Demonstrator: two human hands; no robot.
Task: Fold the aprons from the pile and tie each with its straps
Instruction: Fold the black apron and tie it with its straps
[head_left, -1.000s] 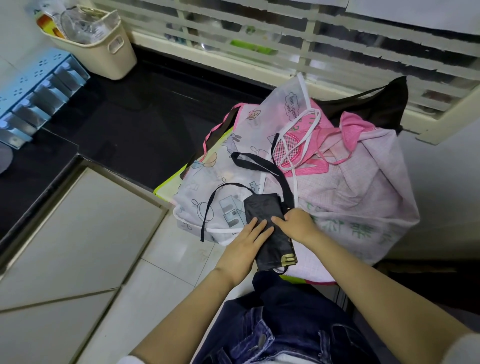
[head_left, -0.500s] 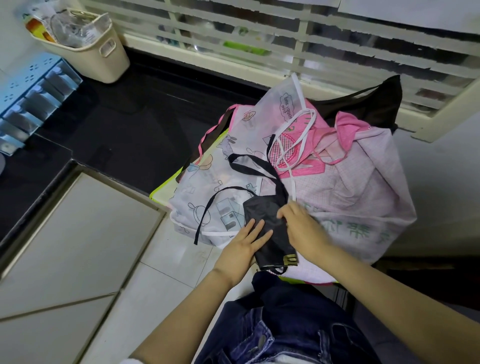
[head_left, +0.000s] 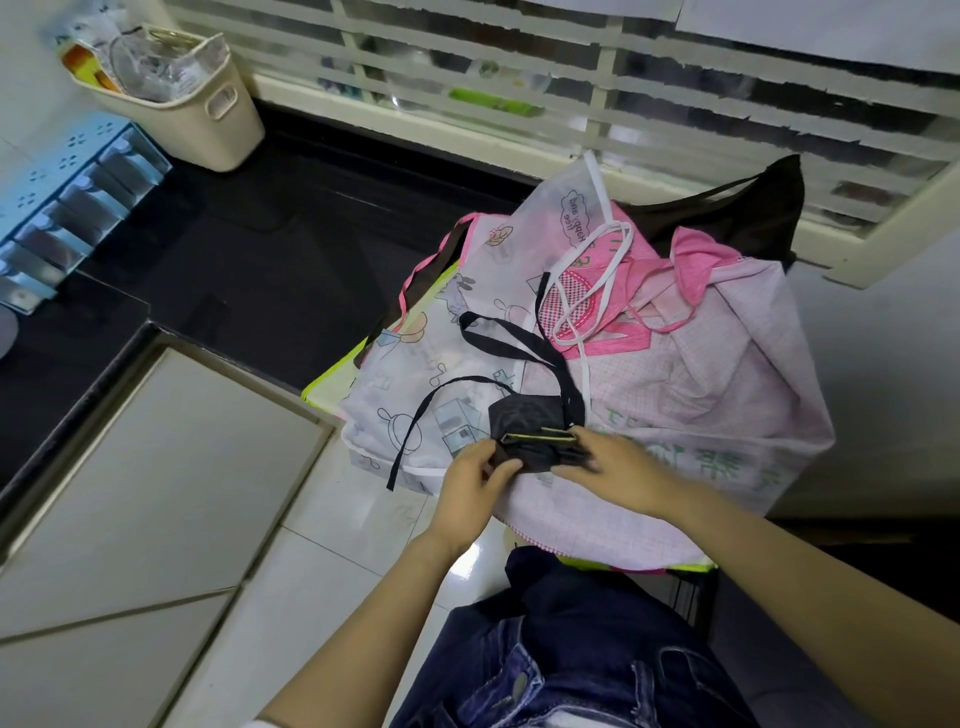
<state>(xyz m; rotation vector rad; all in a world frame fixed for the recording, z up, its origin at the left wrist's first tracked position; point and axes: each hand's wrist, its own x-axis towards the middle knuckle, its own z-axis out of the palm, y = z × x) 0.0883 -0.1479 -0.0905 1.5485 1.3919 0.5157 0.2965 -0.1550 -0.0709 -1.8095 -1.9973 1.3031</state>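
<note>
Nearest, blue denim jeans (head_left: 545, 649) cover the person's lap. Just beyond, both hands hold the folded black apron (head_left: 527, 421) on the near edge of the pile of aprons (head_left: 691, 384). The left hand (head_left: 470, 488) pinches its near left corner between curled fingers and thumb. The right hand (head_left: 618, 473), slightly blurred, grips its right end. The apron is a small squat packet, its yellow-trimmed edge running left to right. Its black straps (head_left: 498, 343) trail far and left over a white cartoon-print apron (head_left: 410, 364).

A pink checked apron (head_left: 727, 405) bears green characters, too creased to read. Farther off, a bubble on the white apron reads "Happy and free", upside down.

The pile lies on a yellow-green surface (head_left: 322, 387) above pale floor tiles (head_left: 156, 467). Far left, a black ledge (head_left: 234, 249) carries a cream basket (head_left: 208, 124), below a slatted window (head_left: 571, 104).
</note>
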